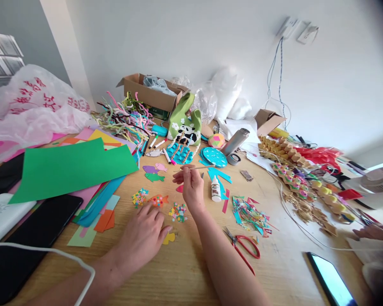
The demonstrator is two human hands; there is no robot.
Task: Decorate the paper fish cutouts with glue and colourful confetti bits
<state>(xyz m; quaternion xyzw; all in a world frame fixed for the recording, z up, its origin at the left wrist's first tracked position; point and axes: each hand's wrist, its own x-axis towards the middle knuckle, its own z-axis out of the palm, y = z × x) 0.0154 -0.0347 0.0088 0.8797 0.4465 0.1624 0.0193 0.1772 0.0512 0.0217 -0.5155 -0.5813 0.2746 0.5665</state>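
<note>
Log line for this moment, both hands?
left hand: at orange fish | right hand: holds thin stick | white bottle: upright | scissors: handles apart

Fish between confetti piles, paper sheets at left, scissors at right, cardboard box behind

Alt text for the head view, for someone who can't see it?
A person's right hand holds a thin stick above a wooden table, while the left hand is palm-down at a spotted orange paper fish. Small piles of colored bits lie nearby, with a white bottle and red-handled scissors to the right and green sheets to the left.
</note>
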